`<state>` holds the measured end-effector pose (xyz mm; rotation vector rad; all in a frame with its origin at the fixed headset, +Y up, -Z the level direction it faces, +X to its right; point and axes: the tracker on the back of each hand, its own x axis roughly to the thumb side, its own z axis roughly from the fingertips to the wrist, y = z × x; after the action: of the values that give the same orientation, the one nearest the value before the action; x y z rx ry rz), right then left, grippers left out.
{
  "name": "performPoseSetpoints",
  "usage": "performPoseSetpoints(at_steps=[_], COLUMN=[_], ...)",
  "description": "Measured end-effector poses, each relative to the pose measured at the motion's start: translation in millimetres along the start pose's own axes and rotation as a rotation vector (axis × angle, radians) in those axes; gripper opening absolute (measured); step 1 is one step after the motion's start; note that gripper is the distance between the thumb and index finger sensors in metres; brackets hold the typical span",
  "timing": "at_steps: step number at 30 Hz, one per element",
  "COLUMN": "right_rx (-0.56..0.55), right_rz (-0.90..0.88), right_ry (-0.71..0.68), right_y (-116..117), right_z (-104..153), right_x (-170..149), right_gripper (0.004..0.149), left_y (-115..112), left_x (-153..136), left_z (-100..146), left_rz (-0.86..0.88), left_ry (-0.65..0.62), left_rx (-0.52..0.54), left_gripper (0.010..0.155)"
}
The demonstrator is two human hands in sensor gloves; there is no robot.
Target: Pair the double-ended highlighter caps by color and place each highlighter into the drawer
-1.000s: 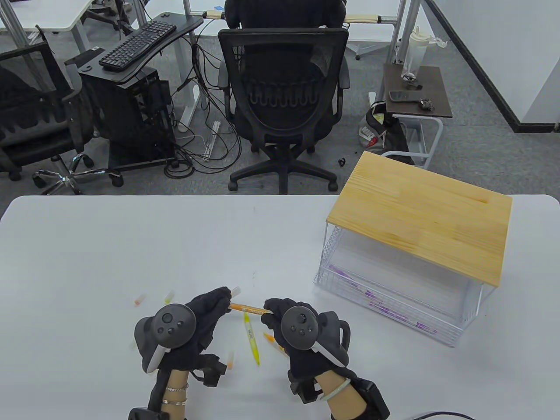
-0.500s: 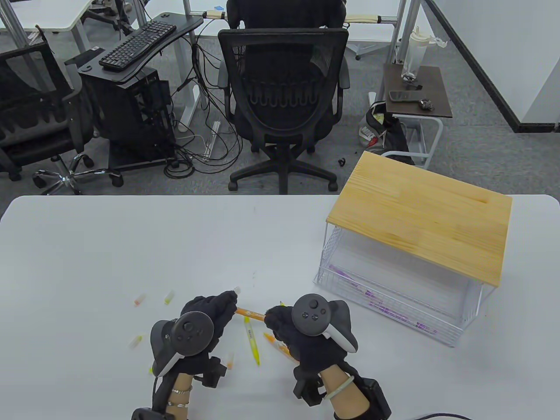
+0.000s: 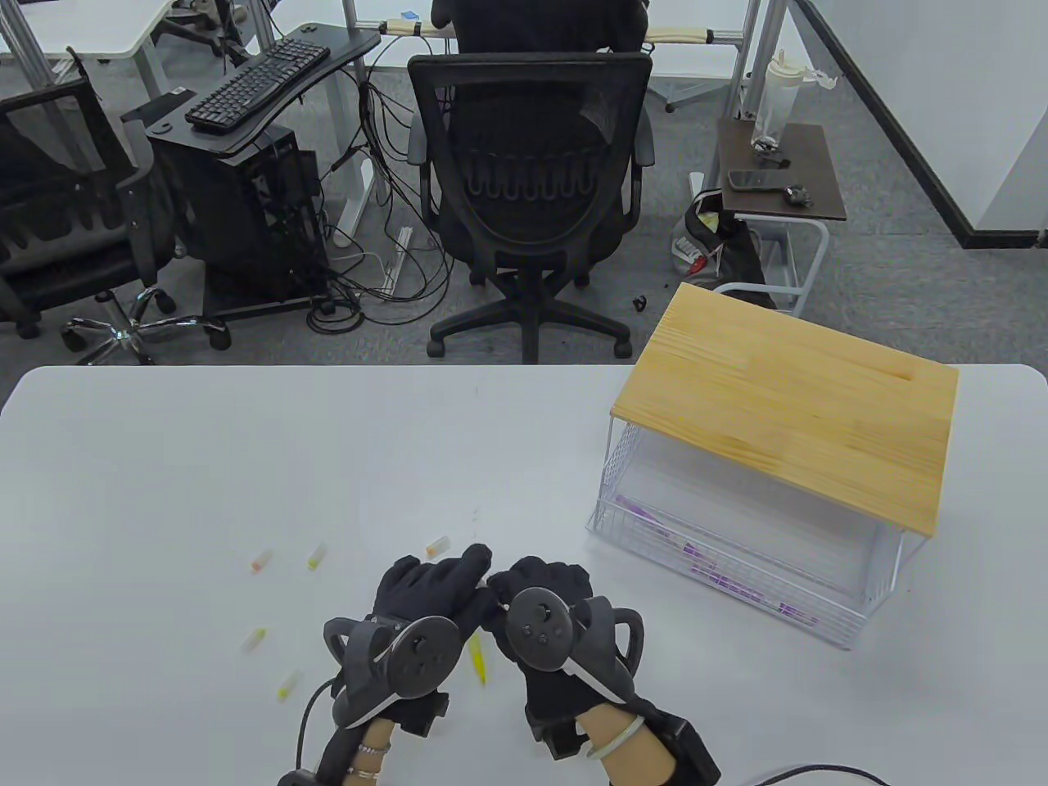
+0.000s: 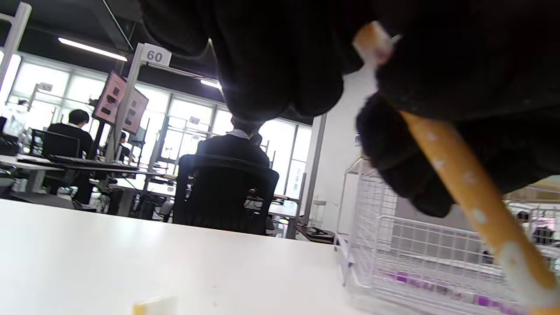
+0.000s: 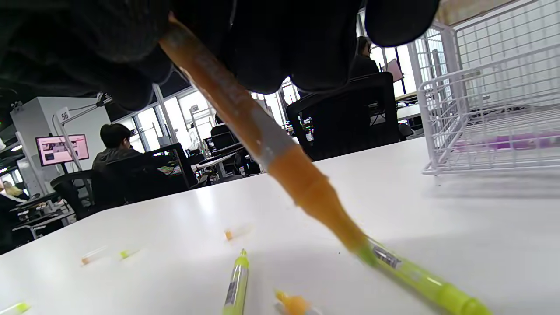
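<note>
Black gloved fingers (image 3: 471,565) of the left hand (image 3: 426,594) meet those of the right hand (image 3: 544,585) at about 6 o'clock on the tabletop (image 3: 205,458). Both hands are clenched on one orange highlighter (image 5: 262,144): the wrist views show its barrel running between the curled fingers of each, with a pale end poking out past the left hand's fingers. From above the hands hide it.

Just past the left fingertips, toward 12 o'clock, lies an orange-tipped cap (image 3: 436,544). Under the hands a yellow highlighter (image 3: 478,659) shows its tip toward 6 o'clock; the right wrist view shows a second yellow-green one (image 5: 236,280) beside it. Toward 9 o'clock four loose caps (image 3: 260,561) are scattered, orange and yellow.

At 3 o'clock stands the white wire drawer (image 3: 737,565) under a wooden top (image 3: 786,401), pulled out, with purple highlighters (image 3: 704,565) lying in it.

The white tabletop is matte and pale. Beyond it at 12 o'clock: grey carpet, a black mesh office chair (image 3: 532,180) with a seated person behind it, a keyboard (image 3: 254,82) on a desk, and a small side table (image 3: 778,172).
</note>
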<state>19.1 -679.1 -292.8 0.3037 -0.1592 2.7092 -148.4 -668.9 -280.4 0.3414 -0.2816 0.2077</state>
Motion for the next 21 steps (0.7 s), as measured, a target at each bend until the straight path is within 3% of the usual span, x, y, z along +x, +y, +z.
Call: performPoseSetpoints(at_steps=[2, 7, 10, 13, 21], right_rx=[-0.018, -0.039, -0.062, -0.056, -0.032], right_rz=[-0.012, -0.154, -0.215, -0.247, -0.27], right_ry=[0.034, 0.098, 0.09, 0.073, 0.015], right_y=[-5.4, -28.0, -40.5, -45.0, -44.9], right_z=[-2.4, -6.1, -4.0, -2.5, 0.7], right_x=[-8.7, -35.5, -42.2, -43.6, -33.6], right_gripper=[0.044, 0.046, 0.063, 0.071, 0.066], left_y=[-2.4, -22.7, -40.8, -60.9, -92.2], left_x=[-6.9, -19.3, -21.1, -24.5, -15.0], left_z=[-1.5, -8.6, -12.1, -11.4, -1.9], left_rz=[-0.035, -0.108, -0.258, -0.352, -0.524], left_ry=[0.024, 0.076, 0.126, 0.174, 0.191], left_rx=[-0.052, -0.356, -0.547, -0.696, -0.848], left_gripper=[0.064, 0.065, 0.065, 0.068, 0.08])
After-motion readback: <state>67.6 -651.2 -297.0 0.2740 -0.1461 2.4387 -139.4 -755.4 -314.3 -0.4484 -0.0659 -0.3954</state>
